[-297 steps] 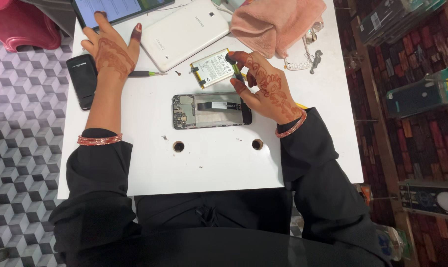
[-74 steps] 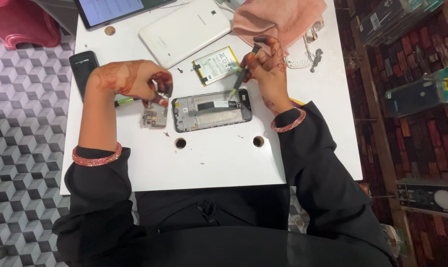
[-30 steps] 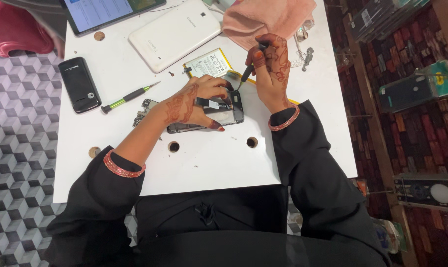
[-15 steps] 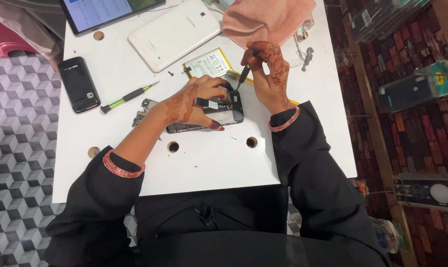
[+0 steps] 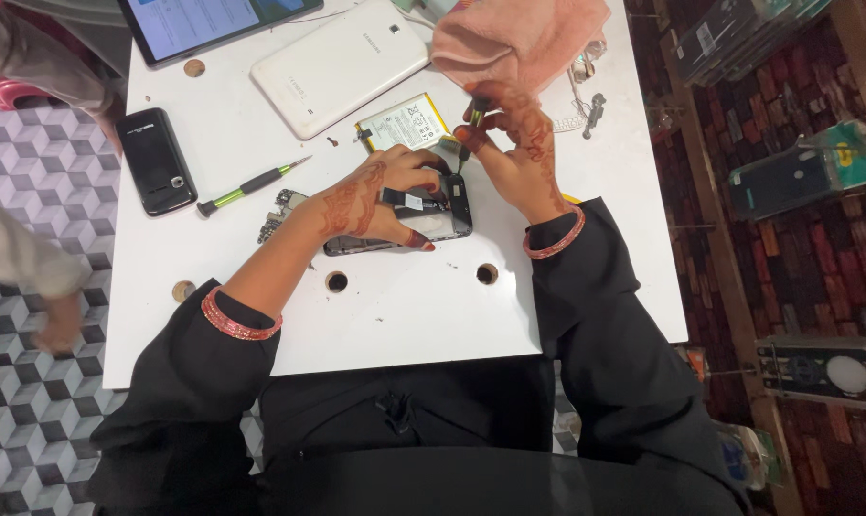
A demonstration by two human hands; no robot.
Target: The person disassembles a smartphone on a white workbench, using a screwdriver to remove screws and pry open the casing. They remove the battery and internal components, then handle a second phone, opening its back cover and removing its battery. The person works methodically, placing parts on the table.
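Observation:
An opened black phone (image 5: 433,222) lies flat on the white table (image 5: 404,315), its inside facing up. My left hand (image 5: 371,196) rests on top of it and pins it down, fingers spread over its left and middle part. My right hand (image 5: 514,153) grips a small dark screwdriver (image 5: 469,124) upright, its tip down on the phone's upper right corner. A flat phone battery (image 5: 409,122) lies just behind the phone.
A green-handled screwdriver (image 5: 246,186) and a small loose phone part (image 5: 275,212) lie left of the phone. Further back are a black phone (image 5: 156,161), a white tablet (image 5: 337,65), a lit tablet (image 5: 213,24) and a pink cloth (image 5: 519,43). Another person's hand (image 5: 55,330) hangs at the left.
My left hand left the small part at the left and came onto the open phone. My right hand brought the screwdriver tip down to the phone's corner.

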